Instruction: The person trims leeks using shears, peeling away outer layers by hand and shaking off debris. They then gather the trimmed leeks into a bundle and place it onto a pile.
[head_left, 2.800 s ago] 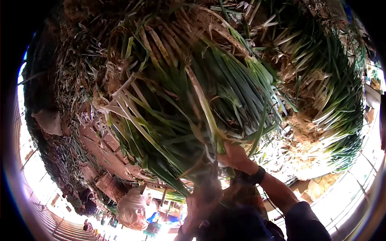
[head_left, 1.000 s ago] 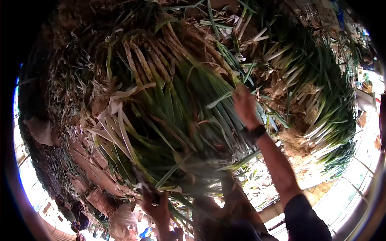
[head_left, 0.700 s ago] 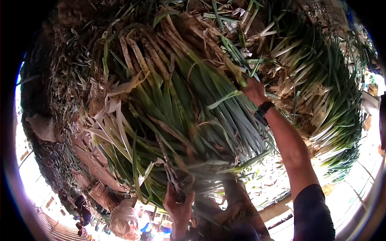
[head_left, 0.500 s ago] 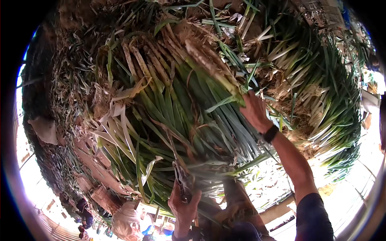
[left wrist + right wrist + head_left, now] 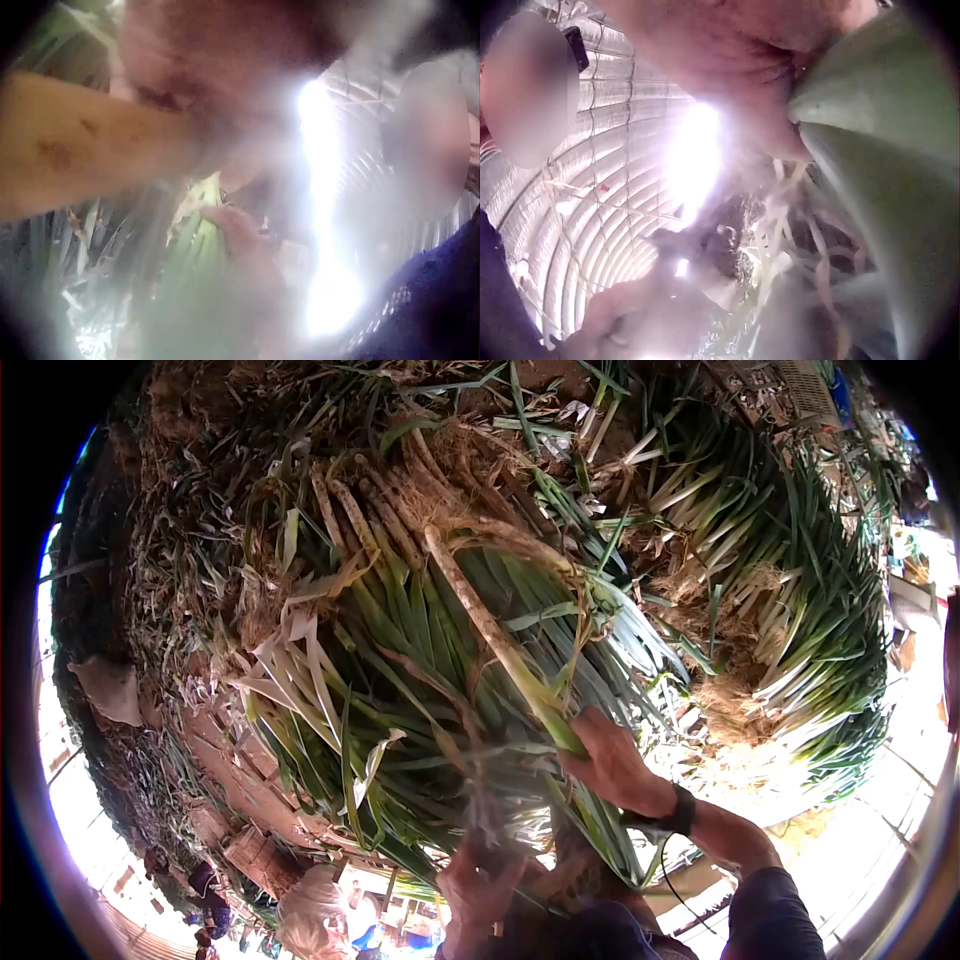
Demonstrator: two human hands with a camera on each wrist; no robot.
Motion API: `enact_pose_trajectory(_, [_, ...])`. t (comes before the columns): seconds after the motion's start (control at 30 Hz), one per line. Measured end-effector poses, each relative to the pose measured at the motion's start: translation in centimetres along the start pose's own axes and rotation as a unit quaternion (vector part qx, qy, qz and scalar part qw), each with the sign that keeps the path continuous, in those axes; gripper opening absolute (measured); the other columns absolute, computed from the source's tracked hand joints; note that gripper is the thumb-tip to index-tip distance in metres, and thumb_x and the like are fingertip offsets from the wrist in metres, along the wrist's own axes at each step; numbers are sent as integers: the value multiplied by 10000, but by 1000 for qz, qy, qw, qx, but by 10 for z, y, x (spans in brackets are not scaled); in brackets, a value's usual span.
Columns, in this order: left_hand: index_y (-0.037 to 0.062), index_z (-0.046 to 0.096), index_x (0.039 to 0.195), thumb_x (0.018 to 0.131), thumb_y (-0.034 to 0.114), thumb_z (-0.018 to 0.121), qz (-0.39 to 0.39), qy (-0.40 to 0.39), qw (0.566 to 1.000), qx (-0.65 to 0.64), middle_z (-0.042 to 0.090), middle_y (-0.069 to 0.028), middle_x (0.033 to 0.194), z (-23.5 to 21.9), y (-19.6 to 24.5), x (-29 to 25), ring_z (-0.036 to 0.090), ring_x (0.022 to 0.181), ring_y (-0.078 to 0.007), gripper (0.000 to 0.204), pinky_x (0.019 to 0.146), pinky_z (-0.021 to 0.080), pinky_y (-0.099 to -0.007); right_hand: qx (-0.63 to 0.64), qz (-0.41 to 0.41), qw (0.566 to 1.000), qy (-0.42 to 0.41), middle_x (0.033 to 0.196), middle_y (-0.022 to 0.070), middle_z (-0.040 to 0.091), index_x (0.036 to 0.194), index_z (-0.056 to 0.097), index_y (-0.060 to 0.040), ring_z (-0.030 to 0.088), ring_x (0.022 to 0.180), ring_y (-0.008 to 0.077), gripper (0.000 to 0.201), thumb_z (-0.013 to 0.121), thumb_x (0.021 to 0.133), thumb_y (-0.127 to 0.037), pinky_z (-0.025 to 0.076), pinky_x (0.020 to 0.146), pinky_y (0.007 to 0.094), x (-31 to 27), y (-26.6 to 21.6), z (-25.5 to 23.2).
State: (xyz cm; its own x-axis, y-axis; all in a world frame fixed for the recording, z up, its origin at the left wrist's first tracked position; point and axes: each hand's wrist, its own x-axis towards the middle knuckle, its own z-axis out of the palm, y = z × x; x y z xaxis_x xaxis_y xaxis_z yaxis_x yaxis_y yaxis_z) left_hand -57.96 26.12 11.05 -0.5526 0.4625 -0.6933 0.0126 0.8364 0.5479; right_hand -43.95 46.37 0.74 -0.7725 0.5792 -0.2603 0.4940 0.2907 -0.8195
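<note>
My right hand (image 5: 615, 760) grips one long green onion (image 5: 490, 630) around its green leaves. Its soil-stained white stalk slants up and away over the pile, roots at the far end. Broad green leaves (image 5: 885, 112) fill the side of the right wrist view beside that hand. Close in front of my body, my left hand (image 5: 482, 885) curls around a narrow tool whose kind I cannot tell, blurred in the head view. A tan, brown-spotted shaft (image 5: 82, 146) runs into the left hand in its wrist view. Below both hands lies a thick heap of unpeeled green onions (image 5: 420, 620).
Cleaned green onions (image 5: 790, 630) with white stalks lie in a long row on the right. Stripped leaves and dry scraps (image 5: 210, 550) cover the left side. A wooden crate (image 5: 262, 855) and another person's head (image 5: 315, 920) are at the lower left.
My right hand reached to the pile's right edge, took hold of a green onion and drew it back toward my body. My left hand shifted slightly right with the tool.
</note>
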Motion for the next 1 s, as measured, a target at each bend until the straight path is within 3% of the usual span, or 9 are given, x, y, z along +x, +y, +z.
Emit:
enact_pose_trajectory(0.07, [45, 612, 1330, 734, 249, 844, 31, -27, 999, 33, 741, -104, 823, 11, -19, -14, 715, 705, -198, 671, 656, 582, -354, 11, -23, 1000, 5, 907, 144, 531, 1104, 588, 12, 570, 735, 328, 367, 744, 857, -210, 483, 642, 442, 12, 24, 16])
enact_pose_trajectory(0.13, [45, 616, 1324, 726, 265, 849, 9, -44, 997, 58, 740, -114, 825, 16, -25, -24, 721, 709, -216, 678, 658, 584, -366, -111, 53, 981, -148, 919, 136, 594, 1094, 627, -15, 612, 789, 315, 400, 753, 868, -320, 518, 673, 417, 42, 43, 17])
enact_pose_trajectory(0.17, [45, 620, 1318, 718, 280, 854, -11, -63, 995, 79, 739, -124, 827, 20, -27, -26, 728, 714, -233, 685, 659, 586, -378, -210, -45, 965, -148, 919, 123, 661, 1074, 674, -71, 655, 837, 284, 394, 746, 872, -401, 550, 711, 403, 51, 58, 7])
enact_pose_trajectory(0.27, [65, 635, 1251, 744, 318, 835, -38, -74, 994, 75, 733, -131, 894, 29, -25, -25, 732, 763, -287, 601, 692, 587, -392, -179, 117, 975, -53, 851, 120, 701, 1275, 640, -137, 703, 782, 246, 283, 576, 1013, -222, 574, 662, 393, 132, 113, -30])
enact_pose_trajectory(0.3, [79, 634, 1204, 776, 334, 814, -58, -84, 994, 34, 728, -128, 950, 36, -25, -19, 734, 811, -321, 530, 719, 588, -405, -148, 151, 976, 49, 931, 157, 700, 1145, 626, -61, 695, 891, 340, 201, 563, 961, -111, 573, 705, 444, 162, 123, -40])
enact_pose_trajectory(0.33, [79, 634, 1204, 776, 334, 814, -60, -82, 994, 34, 728, -128, 950, 41, -30, -14, 734, 811, -321, 530, 719, 588, -405, -205, 31, 964, 169, 1075, 187, 687, 1351, 539, -68, 694, 924, 362, 434, 592, 920, -84, 577, 738, 468, 180, 189, -28])
enact_pose_trajectory(0.47, [119, 611, 1311, 766, 302, 787, -67, -89, 990, 89, 723, -137, 1009, 51, -38, 3, 725, 811, -331, 601, 717, 585, -401, -332, 121, 935, -39, 1200, 215, 632, 1398, 481, -47, 657, 1043, 433, 597, 634, 821, -73, 500, 855, 568, 200, 281, -2])
enact_pose_trajectory(0.8, [8, 602, 1310, 749, 253, 823, -35, -3, 999, -17, 714, -123, 884, 18, -5, 31, 695, 738, -210, 651, 678, 554, -356, -374, -35, 924, 65, 1097, 179, 583, 1084, 545, -30, 584, 938, 376, 474, 797, 686, -83, 445, 852, 503, 133, 152, -33])
enact_pose_trajectory(1.0, [68, 593, 1354, 794, 270, 799, -26, -1, 999, 27, 720, -113, 890, -2, -8, 14, 705, 743, -254, 631, 699, 562, -353, -386, 105, 910, -108, 1164, 154, 539, 1283, 507, -90, 593, 948, 286, 664, 842, 713, -147, 452, 796, 482, 95, 75, -49])
